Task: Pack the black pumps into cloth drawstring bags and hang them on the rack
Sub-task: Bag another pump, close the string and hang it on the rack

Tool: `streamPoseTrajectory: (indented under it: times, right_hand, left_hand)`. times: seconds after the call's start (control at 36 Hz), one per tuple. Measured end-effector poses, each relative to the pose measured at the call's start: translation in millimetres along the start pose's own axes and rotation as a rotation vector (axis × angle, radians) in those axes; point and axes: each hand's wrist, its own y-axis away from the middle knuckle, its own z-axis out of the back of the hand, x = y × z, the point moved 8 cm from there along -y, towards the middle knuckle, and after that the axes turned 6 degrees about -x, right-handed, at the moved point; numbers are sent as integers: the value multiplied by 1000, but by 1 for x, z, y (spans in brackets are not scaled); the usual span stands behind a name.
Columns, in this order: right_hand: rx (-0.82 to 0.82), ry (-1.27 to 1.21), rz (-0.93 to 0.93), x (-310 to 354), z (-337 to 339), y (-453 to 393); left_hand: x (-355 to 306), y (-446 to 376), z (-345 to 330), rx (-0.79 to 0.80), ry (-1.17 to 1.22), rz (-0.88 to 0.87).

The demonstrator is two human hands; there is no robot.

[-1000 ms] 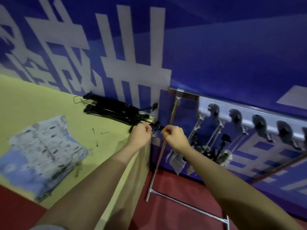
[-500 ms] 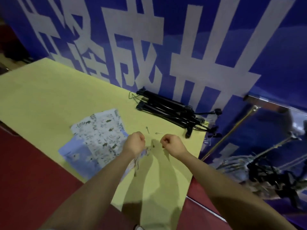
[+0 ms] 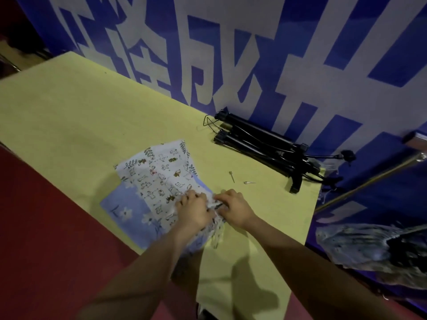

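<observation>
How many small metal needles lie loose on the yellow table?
2. One needle lies between the printed cloth bags and the black pumps; the other needle lies just right of it. More may be hidden under the bags.

Blurred hanging bag (image 3: 360,245); rack pole (image 3: 379,174) edge-cropped
</observation>
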Motion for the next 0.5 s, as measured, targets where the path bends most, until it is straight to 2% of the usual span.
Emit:
streamPoseTrajectory:
  times: [0.14, 0.25, 0.33, 0.5]
  right_hand:
    - [-135, 8, -7, 7, 12, -10]
    - [-208, -383, 3, 17, 35, -16]
    - [-273, -498, 1, 21, 60, -19]
    - [-374, -458, 22, 23, 90, -23]
  left_hand:
    - [-13, -2, 25, -218, 60, -142]
    - [-28, 1, 60, -411, 33, -249]
    - [-38, -1, 71, -390, -27, -293]
    - [-61, 2, 72, -290, -300, -436]
